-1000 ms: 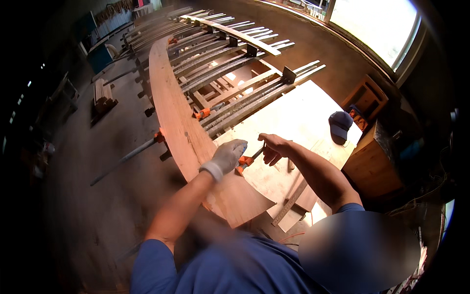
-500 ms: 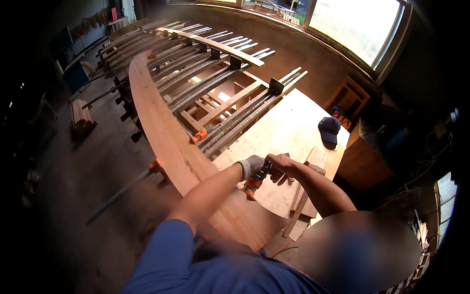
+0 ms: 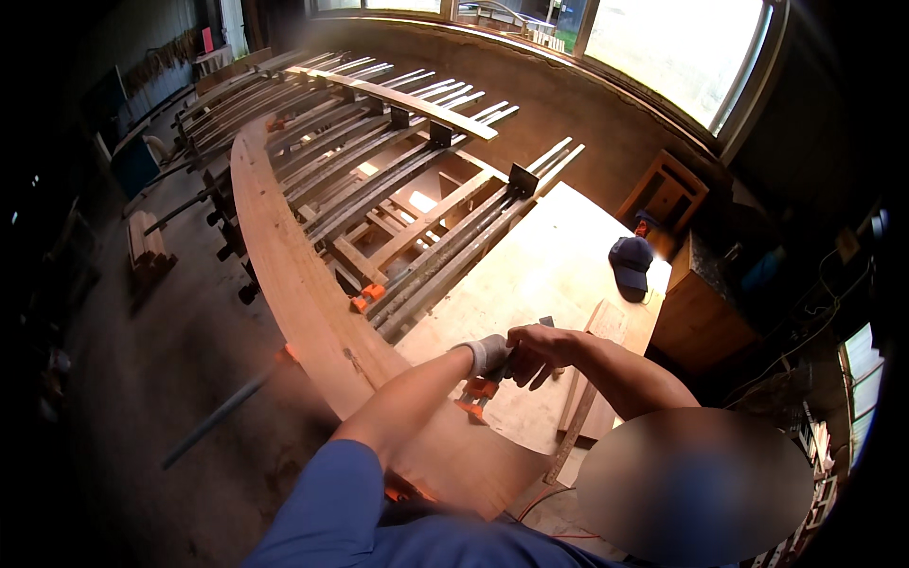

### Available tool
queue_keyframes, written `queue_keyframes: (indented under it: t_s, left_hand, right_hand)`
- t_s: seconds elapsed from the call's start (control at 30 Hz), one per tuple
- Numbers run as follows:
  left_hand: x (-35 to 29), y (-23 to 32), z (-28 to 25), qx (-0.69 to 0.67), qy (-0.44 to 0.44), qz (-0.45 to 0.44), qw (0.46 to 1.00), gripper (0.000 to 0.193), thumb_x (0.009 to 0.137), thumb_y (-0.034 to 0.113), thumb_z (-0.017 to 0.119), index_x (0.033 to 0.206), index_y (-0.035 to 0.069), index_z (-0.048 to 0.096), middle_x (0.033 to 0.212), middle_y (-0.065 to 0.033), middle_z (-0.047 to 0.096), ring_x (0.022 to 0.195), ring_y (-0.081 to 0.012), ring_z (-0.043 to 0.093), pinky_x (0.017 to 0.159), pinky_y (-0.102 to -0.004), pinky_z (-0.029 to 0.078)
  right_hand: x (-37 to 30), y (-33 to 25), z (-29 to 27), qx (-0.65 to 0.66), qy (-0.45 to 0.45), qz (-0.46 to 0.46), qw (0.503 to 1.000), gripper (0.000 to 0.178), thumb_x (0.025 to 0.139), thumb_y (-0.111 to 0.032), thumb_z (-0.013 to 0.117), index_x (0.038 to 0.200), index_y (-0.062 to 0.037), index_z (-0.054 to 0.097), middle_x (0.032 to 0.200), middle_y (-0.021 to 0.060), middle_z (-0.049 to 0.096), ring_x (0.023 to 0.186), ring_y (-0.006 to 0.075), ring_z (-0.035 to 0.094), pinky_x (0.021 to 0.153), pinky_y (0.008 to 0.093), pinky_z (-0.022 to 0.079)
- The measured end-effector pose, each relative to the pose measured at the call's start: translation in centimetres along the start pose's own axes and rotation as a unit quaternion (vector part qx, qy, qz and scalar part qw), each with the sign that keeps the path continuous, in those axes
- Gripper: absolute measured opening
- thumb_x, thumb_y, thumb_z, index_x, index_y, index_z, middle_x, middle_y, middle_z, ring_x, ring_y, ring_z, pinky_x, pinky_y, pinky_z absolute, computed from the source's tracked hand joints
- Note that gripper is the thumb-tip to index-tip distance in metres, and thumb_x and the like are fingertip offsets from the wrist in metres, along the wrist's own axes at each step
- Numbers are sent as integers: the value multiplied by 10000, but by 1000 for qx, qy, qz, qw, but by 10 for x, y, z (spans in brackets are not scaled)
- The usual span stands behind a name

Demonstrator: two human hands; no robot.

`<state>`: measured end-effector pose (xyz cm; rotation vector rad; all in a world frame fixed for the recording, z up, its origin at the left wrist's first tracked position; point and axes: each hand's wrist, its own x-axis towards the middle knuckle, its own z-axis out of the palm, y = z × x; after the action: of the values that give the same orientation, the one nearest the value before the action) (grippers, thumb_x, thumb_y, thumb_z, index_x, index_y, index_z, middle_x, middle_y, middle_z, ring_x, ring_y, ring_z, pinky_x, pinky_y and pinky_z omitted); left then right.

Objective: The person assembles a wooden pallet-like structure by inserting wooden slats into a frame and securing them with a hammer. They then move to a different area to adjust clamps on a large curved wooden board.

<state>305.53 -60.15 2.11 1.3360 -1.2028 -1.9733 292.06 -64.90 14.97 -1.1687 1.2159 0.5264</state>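
A clamp with orange jaws (image 3: 477, 390) is between my two hands, over the near edge of the pale plywood sheet (image 3: 492, 275). My left hand (image 3: 488, 354), in a grey glove, is closed around its dark body. Against the clamp's upper part lies my bare right hand (image 3: 536, 352), thumb side on it and the other fingers bent downward. Its exact grip is partly hidden. Below my forearms runs a long curved wooden board (image 3: 298, 275), with another orange clamp jaw (image 3: 367, 297) at its inner edge.
Several metal bar clamps (image 3: 407, 189) lie in rows beyond the board. A dark blue cap (image 3: 632, 265) rests on the plywood's right side, near wooden pieces (image 3: 606, 327) and a narrow strip (image 3: 568, 435). A pipe (image 3: 213, 423) juts out at left. Stacked wood (image 3: 147, 241) sits on the floor.
The view has shifted slightly, moving the board and clamps left in the picture. My right hand has turned, its fingers now pointing more downward. Both hands stay at the orange-jawed clamp.
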Motion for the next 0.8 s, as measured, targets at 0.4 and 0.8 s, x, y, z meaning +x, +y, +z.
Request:
queue_keyframes:
  t_s: [0.4,0.8]
  left_hand:
    - [6,-6,-2,101,15,24,994,315,991,238,469,836,81,694,732,-67,669,620,-177,611,544,-346,479]
    - [23,-34,-18,301,70,84,947,269,866,312,616,956,82,720,865,-137,714,818,-300,684,729,-386,531]
  right_hand:
    - [-1,7,4,47,-49,-14,998,567,932,-410,444,1057,111,630,895,252,687,849,353,705,815,506,587]
    - [5,13,29,262,-47,-80,961,230,907,-272,436,835,-55,428,693,92,472,540,215,478,509,359,445]
